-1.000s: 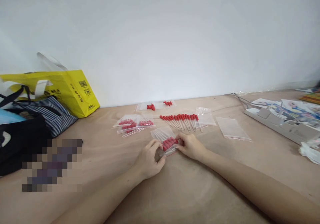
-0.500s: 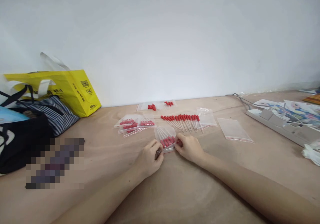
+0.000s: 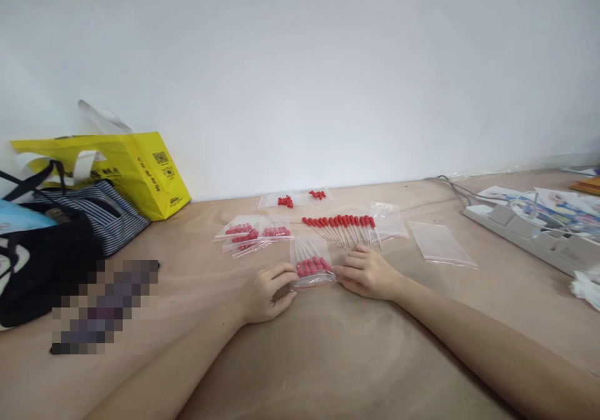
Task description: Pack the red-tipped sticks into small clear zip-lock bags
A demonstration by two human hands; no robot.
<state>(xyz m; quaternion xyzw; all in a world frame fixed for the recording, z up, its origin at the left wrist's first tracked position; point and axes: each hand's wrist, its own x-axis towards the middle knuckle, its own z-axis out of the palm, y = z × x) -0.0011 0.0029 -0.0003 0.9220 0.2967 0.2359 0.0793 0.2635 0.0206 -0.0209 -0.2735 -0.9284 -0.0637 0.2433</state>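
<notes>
And here at the near middle of the wooden table point(image 3: 337, 357), a clear zip bag point(image 3: 312, 279) lies flat between two bare hands, its red-tipped sticks showing through the plastic, tips toward the near edge. The left hand point(image 3: 265, 294) is at its left edge, thumb set apart from the fingers in a narrow gap. Over on the right edge, the right hand point(image 3: 368, 274) touches with fingers bent and close together; whether it pinches the plastic, one cannot tell.

Just beyond, loose red-headed sticks point(image 3: 345, 221) fan out in a row, the filled bags point(image 3: 248, 235) overlap to the left, and a flat clear bag point(image 3: 441, 244) lies to the right. Far right, there's the white power strip point(image 3: 525, 239); far left, the yellow tote bag point(image 3: 162, 176) by the wall.
</notes>
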